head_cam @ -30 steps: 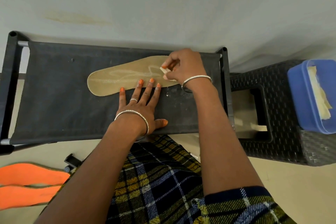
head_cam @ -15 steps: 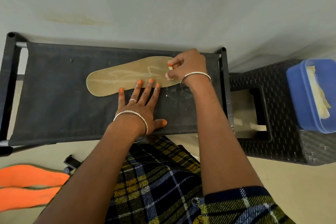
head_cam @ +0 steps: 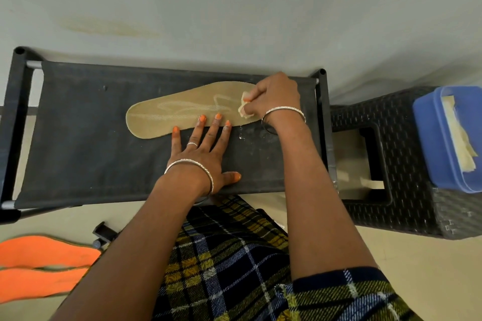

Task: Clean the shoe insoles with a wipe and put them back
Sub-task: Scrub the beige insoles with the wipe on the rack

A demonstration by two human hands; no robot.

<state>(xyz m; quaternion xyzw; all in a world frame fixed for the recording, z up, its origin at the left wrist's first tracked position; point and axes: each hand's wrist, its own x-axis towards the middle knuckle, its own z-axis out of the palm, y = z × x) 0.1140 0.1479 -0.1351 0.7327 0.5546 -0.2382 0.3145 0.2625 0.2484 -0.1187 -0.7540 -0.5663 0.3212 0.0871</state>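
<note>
Insole [head_cam: 167, 118] runs left-right; your right hand [head_cam: 279, 96], pinching wipe [head_cam: 243, 108], sits at its right end; left hand [head_cam: 203, 154], fingers flat, pins the near edge

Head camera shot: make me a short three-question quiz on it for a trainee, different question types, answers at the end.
1. True or false: the left hand holds the wipe.
2. The tan insole lies on: A) the stool, B) the rack, C) the blue tub.
3. Fill in: the two insoles on the floor are ____ in colour.

Key: 1 false, the right hand pinches it while the left presses on the tan insole's edge; 2 B; 3 orange.
</note>
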